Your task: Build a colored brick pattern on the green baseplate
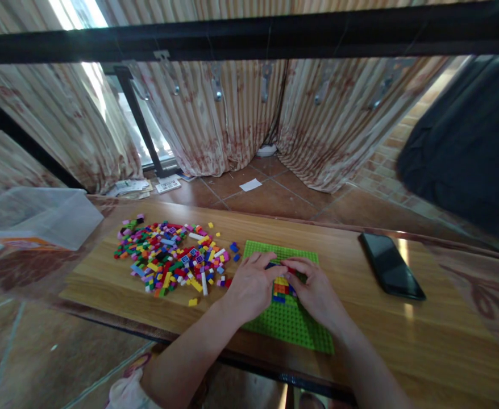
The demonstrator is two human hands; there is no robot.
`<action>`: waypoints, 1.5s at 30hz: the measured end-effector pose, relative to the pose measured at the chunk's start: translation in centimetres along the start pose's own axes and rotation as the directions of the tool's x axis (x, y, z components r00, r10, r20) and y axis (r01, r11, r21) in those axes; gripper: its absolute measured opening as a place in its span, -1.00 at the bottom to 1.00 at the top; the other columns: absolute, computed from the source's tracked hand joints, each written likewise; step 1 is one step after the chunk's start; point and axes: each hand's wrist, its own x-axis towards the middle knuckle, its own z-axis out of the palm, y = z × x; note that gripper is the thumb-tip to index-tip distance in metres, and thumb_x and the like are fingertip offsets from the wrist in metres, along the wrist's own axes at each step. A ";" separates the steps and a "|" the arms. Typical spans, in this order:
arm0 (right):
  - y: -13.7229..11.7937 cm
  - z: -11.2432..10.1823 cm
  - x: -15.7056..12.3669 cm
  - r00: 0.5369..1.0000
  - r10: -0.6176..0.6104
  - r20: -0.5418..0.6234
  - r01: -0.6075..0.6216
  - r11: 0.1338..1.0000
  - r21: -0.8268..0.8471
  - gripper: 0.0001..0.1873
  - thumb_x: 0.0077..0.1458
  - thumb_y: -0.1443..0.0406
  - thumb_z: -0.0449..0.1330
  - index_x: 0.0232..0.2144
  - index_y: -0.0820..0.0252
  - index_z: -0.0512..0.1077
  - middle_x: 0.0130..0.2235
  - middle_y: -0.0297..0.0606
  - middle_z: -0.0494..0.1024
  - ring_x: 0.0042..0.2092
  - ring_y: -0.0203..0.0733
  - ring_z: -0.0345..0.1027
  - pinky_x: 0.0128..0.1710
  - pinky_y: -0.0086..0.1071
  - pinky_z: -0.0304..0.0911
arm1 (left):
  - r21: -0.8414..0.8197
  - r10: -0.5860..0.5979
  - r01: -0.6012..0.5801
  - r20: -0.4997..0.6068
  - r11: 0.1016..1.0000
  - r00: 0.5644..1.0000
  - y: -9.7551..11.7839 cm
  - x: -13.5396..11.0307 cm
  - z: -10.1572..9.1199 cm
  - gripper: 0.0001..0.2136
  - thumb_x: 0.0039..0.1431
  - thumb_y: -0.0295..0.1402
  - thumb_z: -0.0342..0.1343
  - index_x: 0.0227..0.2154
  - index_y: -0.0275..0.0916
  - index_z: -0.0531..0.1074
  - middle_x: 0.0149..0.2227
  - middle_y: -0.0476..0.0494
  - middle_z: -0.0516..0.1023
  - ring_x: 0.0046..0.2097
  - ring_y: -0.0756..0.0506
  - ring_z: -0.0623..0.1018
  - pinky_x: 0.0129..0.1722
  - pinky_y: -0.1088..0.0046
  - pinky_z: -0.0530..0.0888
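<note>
A green studded baseplate (287, 328) lies on the wooden table in front of me. Near its middle stands a small patch of joined toy bricks (281, 289) in yellow, red, orange and blue. My left hand (253, 284) reaches over the patch from the left, thumb and fingers closed about a dark blue brick (270, 265) at its far edge. From the right, my right hand (313, 287) presses curled fingers on the same far edge, beside a bit of red. The fingertips of both hands nearly meet, and they hide part of the bricks.
Left of the baseplate spreads a big heap of loose bricks (168, 258) in many colours. A clear plastic bin (66, 218) stands at the far left. A black phone (390, 266) rests on the table (343, 250) at right. Beyond are a dark metal bar (249, 40) and striped curtains.
</note>
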 end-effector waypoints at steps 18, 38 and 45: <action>1.3 -0.8 -0.1 1.000 0.014 0.026 -0.016 0.997 0.072 -0.65 0.10 0.12 0.17 -0.11 0.10 0.54 -0.04 -0.16 0.57 0.02 -0.04 0.40 0.12 -0.05 0.20 | -0.070 -0.046 0.044 -0.031 0.997 0.998 1.0 -0.1 0.6 -0.69 0.22 -0.51 -0.06 -0.05 -0.14 0.44 -0.01 -0.12 0.47 0.01 -0.15 0.41 0.04 0.22 0.36; 2.2 -0.9 0.3 0.993 0.118 0.012 -0.119 0.992 0.045 -0.63 0.07 -0.01 0.16 -0.34 0.10 0.59 -0.20 -0.18 0.61 -0.12 -0.01 0.46 -0.01 -0.12 0.30 | -0.109 -0.290 0.275 -0.156 0.955 0.944 -3.2 -1.0 -2.9 -0.73 0.20 -0.49 -0.04 -0.11 -0.27 0.48 -0.10 -0.20 0.55 -0.05 -0.16 0.49 0.04 0.23 0.42; 1.9 -1.0 0.2 0.990 0.140 0.019 -0.140 0.990 -0.003 -0.62 0.08 -0.02 0.12 -0.34 0.08 0.58 -0.21 -0.20 0.62 -0.14 0.00 0.45 -0.07 -0.15 0.31 | 0.008 -0.433 0.441 -0.177 0.897 0.884 -7.2 -2.3 -5.7 -0.74 0.11 -0.55 -0.02 -0.25 -0.28 0.55 -0.23 -0.21 0.59 -0.10 -0.17 0.51 0.05 0.23 0.38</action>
